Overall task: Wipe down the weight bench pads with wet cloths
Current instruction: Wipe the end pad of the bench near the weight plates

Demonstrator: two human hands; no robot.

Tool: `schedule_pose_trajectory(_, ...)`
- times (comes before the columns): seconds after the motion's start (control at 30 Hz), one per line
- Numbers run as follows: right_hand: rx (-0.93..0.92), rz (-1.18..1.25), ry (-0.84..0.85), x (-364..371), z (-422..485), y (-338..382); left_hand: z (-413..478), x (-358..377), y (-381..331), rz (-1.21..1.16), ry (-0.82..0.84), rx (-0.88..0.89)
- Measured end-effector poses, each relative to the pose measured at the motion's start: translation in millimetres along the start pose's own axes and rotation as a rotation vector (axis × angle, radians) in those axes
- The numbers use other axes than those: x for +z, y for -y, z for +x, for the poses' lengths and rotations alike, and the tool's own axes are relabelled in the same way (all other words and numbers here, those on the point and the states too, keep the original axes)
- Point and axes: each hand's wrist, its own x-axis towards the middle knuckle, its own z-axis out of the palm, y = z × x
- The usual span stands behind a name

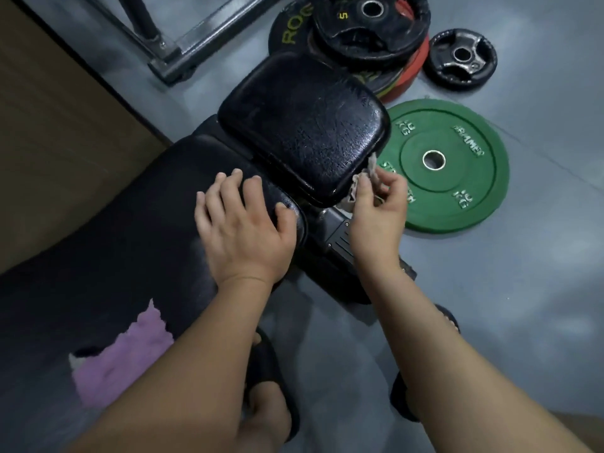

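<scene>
The right hand is pinching a pale cloth against the side edge of the seat pad; its fingers are curling round the bunched fabric, and the cloth is sitting between the fingertips and the wall of the pad, touching both. The cloth is looking soft, limp and light, perhaps a little heavier with water; I am judging that it is better gathered as a wad in the whole hand than held by a corner, otherwise it is only going to drag. The pad skin is looking glossy and cracked, so it may be getting slippery when wet. The left hand is lying flat on the end of the long back pad, fingers straight and spread, gripping nothing, only bracing. A purple cloth is lying loose on this long pad, well apart from both hands; a green weight plate is lying on the floor just beyond the right hand.
</scene>
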Motion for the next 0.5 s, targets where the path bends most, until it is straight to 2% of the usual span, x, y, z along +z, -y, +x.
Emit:
schedule_pose_trajectory(0.2, 0.074, 0.004, 0.137, 2.5, -39.8, -19.6, -0.5, 4.7, 2.6, 0.026, -0.031, 0.013)
schedule_pose_trajectory(0.27, 0.079, 0.021, 0.099, -4.3, -24.2, -18.4, -1.7, 6.6, 0.9, 0.026, -0.036, 0.018)
schedule_pose_trajectory(0.4, 0.053, 0.109, -0.082, -3.3, 8.2, -8.5, -1.3, 9.5, 0.4, 0.047, -0.041, 0.03)
schedule_pose_trajectory(0.5, 0.103, 0.154, -0.103, 14.8, 0.5, -13.6, -3.8, 9.6, -0.5, 0.045, -0.033, 0.021)
